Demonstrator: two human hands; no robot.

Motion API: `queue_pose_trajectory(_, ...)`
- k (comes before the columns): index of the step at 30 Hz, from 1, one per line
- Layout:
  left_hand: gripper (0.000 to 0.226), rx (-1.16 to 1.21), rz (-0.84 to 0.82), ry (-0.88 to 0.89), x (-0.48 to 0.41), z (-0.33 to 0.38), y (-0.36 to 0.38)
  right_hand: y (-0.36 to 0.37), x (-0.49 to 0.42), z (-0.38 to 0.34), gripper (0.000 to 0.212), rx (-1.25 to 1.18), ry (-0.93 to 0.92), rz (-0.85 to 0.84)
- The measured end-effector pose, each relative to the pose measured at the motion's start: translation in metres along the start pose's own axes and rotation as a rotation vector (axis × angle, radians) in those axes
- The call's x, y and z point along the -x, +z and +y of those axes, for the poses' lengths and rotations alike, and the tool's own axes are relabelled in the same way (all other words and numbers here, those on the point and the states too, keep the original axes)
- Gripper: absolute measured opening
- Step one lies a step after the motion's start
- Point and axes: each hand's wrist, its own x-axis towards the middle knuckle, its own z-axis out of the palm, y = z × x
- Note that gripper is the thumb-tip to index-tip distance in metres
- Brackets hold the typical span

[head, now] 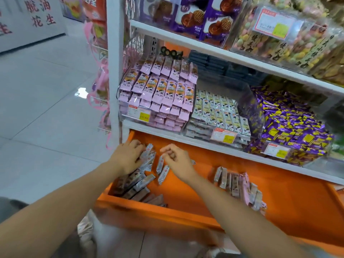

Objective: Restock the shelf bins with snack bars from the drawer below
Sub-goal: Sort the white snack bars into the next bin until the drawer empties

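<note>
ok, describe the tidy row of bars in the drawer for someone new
Find the open orange drawer under the white shelf. Right of the right hand, a short row of bars stands on edge. Unlike the loose heap under the left hand, it is tidy, untouched, some pink-wrapped.

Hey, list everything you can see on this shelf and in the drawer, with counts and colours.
orange drawer: one, orange, pulled open below the shelf.
silver bars: many, silver-brown, drawer's left end.
standing bars: a row, silver and pink, drawer's right.
pink bars: a full bin, pink, shelf left.
pale bars: a full bin, pale green, shelf middle.
purple packs: a full bin, purple-yellow, shelf right.
biscuit packs: several, purple, upper shelf.
left hand: one, grips silver bars.
right hand: one, fingers curled above loose bars; grip unclear.
</note>
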Motion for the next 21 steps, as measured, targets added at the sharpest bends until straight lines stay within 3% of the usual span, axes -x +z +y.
queue_pose_trajectory(5,0.067,0.029,-0.105,-0.045,0.025,-0.031,0.034,0.051,-0.015,0.048,0.037,0.083,0.307,-0.441)
queue_pose_trajectory(8,0.072,0.049,-0.115,0.012,0.031,-0.041,0.046,0.08,-0.024,0.078,0.047,0.167,0.356,-0.589)
queue_pose_trajectory(14,0.081,0.121,-0.075,0.06,0.03,-0.051,0.062,0.132,-0.044,0.116,0.052,0.239,0.45,-0.704)
queue_pose_trajectory(17,0.077,0.154,-0.039,0.056,0.03,-0.054,0.067,0.151,-0.053,0.122,0.055,0.374,0.356,-0.784)
queue_pose_trajectory(21,0.075,0.186,-0.025,0.064,0.026,-0.054,0.07,0.172,-0.059,0.126,0.044,0.486,0.265,-0.754)
